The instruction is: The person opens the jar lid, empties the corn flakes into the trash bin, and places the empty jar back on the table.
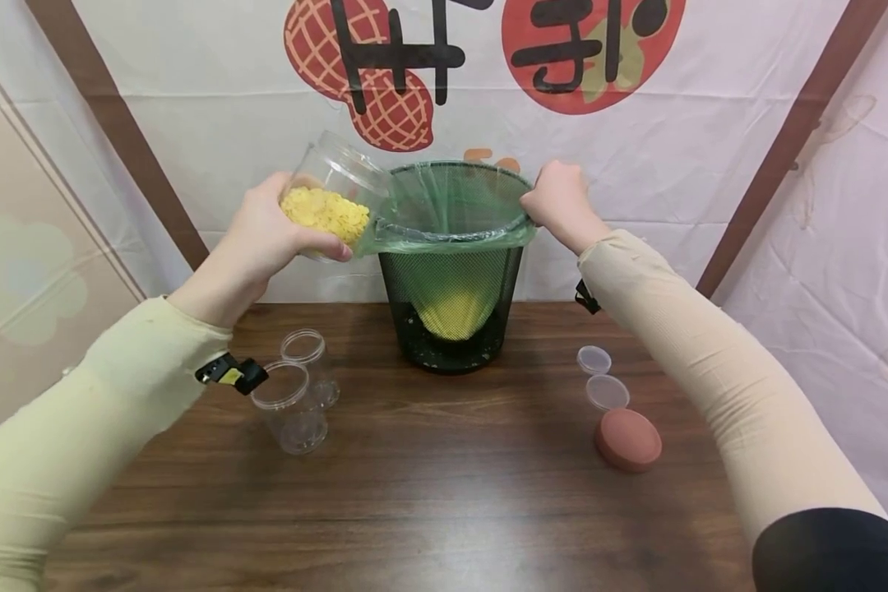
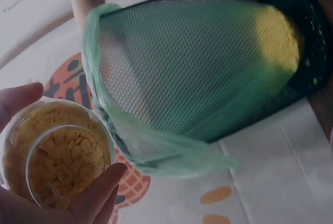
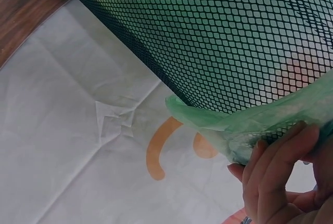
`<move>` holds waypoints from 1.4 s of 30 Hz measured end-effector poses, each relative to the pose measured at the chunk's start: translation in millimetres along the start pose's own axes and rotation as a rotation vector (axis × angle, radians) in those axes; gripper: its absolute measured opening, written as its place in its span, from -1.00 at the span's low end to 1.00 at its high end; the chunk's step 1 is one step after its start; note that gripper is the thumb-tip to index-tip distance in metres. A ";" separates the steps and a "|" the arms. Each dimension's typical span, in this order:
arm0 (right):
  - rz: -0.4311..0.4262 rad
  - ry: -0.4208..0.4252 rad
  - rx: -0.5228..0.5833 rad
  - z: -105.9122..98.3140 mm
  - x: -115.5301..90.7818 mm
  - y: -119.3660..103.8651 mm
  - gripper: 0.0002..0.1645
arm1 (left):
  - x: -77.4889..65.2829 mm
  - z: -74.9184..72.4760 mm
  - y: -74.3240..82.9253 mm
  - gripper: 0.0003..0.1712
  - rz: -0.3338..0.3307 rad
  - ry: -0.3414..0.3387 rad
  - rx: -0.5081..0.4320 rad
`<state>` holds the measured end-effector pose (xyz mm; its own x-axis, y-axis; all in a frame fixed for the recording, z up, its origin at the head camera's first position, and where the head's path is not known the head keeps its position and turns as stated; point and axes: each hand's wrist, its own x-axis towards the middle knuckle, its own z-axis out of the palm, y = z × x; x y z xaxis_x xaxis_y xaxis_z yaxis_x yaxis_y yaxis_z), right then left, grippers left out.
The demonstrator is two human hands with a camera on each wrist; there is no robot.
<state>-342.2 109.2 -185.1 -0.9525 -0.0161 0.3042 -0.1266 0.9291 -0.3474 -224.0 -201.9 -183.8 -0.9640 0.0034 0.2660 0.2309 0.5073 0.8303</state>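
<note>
My left hand (image 1: 266, 226) grips a clear plastic jar (image 1: 344, 168), tilted with its mouth toward the bin. Small yellow flakes (image 1: 326, 212) lie in the jar; the left wrist view shows them through its round base (image 2: 67, 156). A black mesh trash bin (image 1: 451, 329) stands at the back of the table, lined with a green plastic bag (image 1: 444, 197) folded over the rim. More yellow pieces (image 1: 455, 312) show through the mesh at the bag's bottom. My right hand (image 1: 562, 201) holds the bag and rim on the right side, fingers curled over the edge (image 3: 281, 167).
Two uncapped clear jars (image 1: 289, 419) stand on the wooden table (image 1: 429, 485) at left. On the right lie two clear round lids (image 1: 608, 392) and a reddish-brown lid (image 1: 629, 440). A white printed cloth (image 1: 215, 148) hangs behind the bin.
</note>
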 end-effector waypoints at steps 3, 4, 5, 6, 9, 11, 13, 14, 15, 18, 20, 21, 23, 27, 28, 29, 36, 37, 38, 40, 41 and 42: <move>-0.001 0.004 0.009 -0.5 0.2 -1.5 -0.70 | 8.4 -2.4 4.7 -0.18 0.001 0.020 0.083; 0.000 0.003 0.011 -0.7 0.2 -1.8 -0.70 | 11.6 -2.8 6.3 -0.16 0.000 0.022 0.111; 0.001 0.003 0.012 -0.9 0.2 -2.0 -0.70 | 14.8 -3.0 7.9 -0.15 -0.001 0.021 0.131; 0.002 0.005 0.014 -0.9 0.3 -2.2 -0.71 | 18.1 -3.0 9.5 -0.13 0.000 0.020 0.151; 0.006 0.015 0.014 -0.9 0.2 -2.0 -0.73 | 27.8 -2.3 14.2 -0.08 -0.001 0.016 0.215; 0.005 0.021 0.012 -0.8 0.0 -1.9 -0.74 | 33.9 -1.7 16.5 -0.03 -0.005 0.008 0.239; 0.006 0.021 0.014 -0.5 -0.5 -1.6 -0.74 | 39.7 -1.1 18.1 -0.01 -0.012 0.004 0.262; 0.006 0.018 0.016 -0.2 -0.7 -1.4 -0.74 | 42.7 -0.8 18.8 0.01 -0.017 0.001 0.268; 0.008 0.016 0.017 0.0 -0.9 -1.2 -0.74 | 45.6 -0.5 19.4 0.02 -0.019 0.001 0.278; 0.013 0.015 0.020 0.6 -1.4 -0.9 -0.73 | 53.7 -0.1 21.1 0.05 -0.030 0.001 0.291; 0.014 0.017 0.017 0.8 -1.2 -0.8 -0.72 | 58.4 -0.3 22.3 0.07 -0.035 0.002 0.293; 0.015 0.019 0.016 0.7 -1.2 -0.8 -0.72 | 60.4 -0.6 22.9 0.07 -0.038 0.002 0.292; 0.014 0.021 0.015 0.8 -0.9 -0.8 -0.72 | 63.9 -1.6 23.9 0.09 -0.039 -0.007 0.283; 0.013 0.023 0.007 0.8 -0.3 -0.7 -0.74 | 69.6 -3.3 25.4 0.11 -0.018 -0.028 0.300; 0.014 0.022 0.005 0.8 -0.2 -0.8 -0.74 | 71.2 -3.7 25.5 0.10 -0.008 -0.034 0.309; 0.014 0.022 0.002 0.9 -0.1 -0.9 -0.74 | 72.9 -4.1 25.5 0.09 0.004 -0.037 0.327; 0.020 0.005 -0.006 0.8 0.1 -1.9 -0.76 | 81.0 -5.0 26.1 0.15 0.074 -0.056 0.422; 0.022 0.004 -0.007 1.0 0.1 -1.8 -0.77 | 81.5 -4.9 26.7 0.16 0.080 -0.055 0.439; 0.024 0.006 -0.006 1.1 0.0 -1.7 -0.78 | 82.2 -4.8 27.2 0.16 0.081 -0.056 0.453; 0.023 0.009 -0.007 1.4 -0.1 -1.9 -0.79 | 83.3 -5.3 28.7 0.14 0.094 -0.051 0.476; 0.022 0.009 -0.010 1.4 -0.1 -2.3 -0.79 | 83.7 -5.6 29.4 0.13 0.103 -0.044 0.491; 0.020 0.008 -0.010 1.4 -0.1 -2.8 -0.78 | 84.2 -6.1 30.1 0.12 0.110 -0.038 0.503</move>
<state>-342.1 106.1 -185.4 -0.9525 0.0060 0.3044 -0.1042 0.9330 -0.3444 -297.5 -191.6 -133.4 -0.9440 0.1064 0.3124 0.2477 0.8539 0.4576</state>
